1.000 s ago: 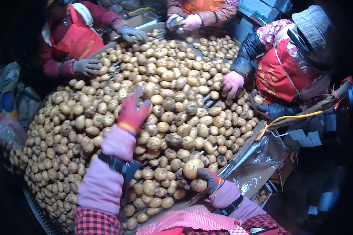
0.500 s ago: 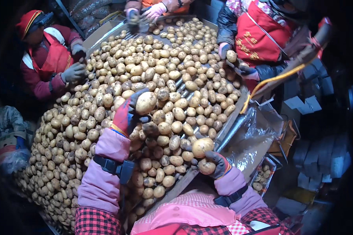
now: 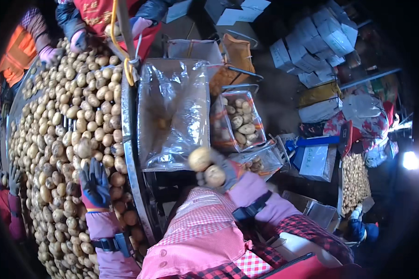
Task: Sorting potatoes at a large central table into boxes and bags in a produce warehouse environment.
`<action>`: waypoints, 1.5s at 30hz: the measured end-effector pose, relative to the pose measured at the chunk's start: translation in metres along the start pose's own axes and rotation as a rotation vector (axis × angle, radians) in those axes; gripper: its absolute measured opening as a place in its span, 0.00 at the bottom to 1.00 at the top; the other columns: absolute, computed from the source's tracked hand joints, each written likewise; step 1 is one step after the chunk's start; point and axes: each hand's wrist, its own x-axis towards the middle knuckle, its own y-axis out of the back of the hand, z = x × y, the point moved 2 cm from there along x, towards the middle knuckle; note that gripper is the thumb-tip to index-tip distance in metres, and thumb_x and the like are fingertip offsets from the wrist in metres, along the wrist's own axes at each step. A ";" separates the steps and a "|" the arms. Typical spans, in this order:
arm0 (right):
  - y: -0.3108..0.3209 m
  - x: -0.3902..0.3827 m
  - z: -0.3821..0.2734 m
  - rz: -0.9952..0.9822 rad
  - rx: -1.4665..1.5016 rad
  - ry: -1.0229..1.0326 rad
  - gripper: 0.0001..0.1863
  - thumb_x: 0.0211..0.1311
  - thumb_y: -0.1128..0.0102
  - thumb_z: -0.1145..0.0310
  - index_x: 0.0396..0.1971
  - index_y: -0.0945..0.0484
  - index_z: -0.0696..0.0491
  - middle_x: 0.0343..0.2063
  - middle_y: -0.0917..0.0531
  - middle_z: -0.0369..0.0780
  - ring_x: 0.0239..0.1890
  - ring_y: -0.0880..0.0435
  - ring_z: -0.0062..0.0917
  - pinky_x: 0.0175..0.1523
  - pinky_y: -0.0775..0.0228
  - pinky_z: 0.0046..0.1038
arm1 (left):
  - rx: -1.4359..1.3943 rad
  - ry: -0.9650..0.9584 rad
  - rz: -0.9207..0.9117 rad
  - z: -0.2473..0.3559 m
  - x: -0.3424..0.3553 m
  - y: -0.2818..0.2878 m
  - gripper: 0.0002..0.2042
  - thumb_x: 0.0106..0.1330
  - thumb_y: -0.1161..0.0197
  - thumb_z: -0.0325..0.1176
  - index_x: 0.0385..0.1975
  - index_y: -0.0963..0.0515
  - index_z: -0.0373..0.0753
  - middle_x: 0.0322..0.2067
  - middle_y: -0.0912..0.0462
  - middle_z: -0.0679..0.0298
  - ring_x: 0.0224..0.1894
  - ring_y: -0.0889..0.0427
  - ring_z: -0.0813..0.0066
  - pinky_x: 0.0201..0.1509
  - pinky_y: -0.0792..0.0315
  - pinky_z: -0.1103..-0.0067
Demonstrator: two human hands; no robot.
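My right hand, in a dark glove, is closed around two potatoes. The larger, smooth yellow potato and the smaller potato are held side by side, just off the near edge of a plastic-lined box. To the left, my left hand, in a blue and red glove, lies over the spread of potatoes with fingers stretched out and nothing gripped. A rounded potato, slightly blurred, sits just beyond its fingertips.
The table's metal edge runs between the potatoes and the lined box. A plastic-lined crate of potatoes stands right of the box, near an orange bag. White cartons are stacked at back right. Co-workers' gloved hands reach over the table's far side.
The view has swung right, bringing the lined box into the middle. My right hand has carried its two potatoes off the table. My left hand has let go of its large potato and opened.
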 end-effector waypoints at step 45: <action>-0.308 0.331 0.043 -0.444 -1.398 0.811 0.32 0.48 0.29 0.61 0.53 0.30 0.58 0.44 0.24 0.48 0.48 0.24 0.40 0.58 0.33 0.33 | 1.594 -0.712 0.897 0.121 -0.170 0.135 0.30 0.65 0.41 0.42 0.65 0.38 0.35 0.60 0.32 0.47 0.62 0.33 0.50 0.68 0.43 0.62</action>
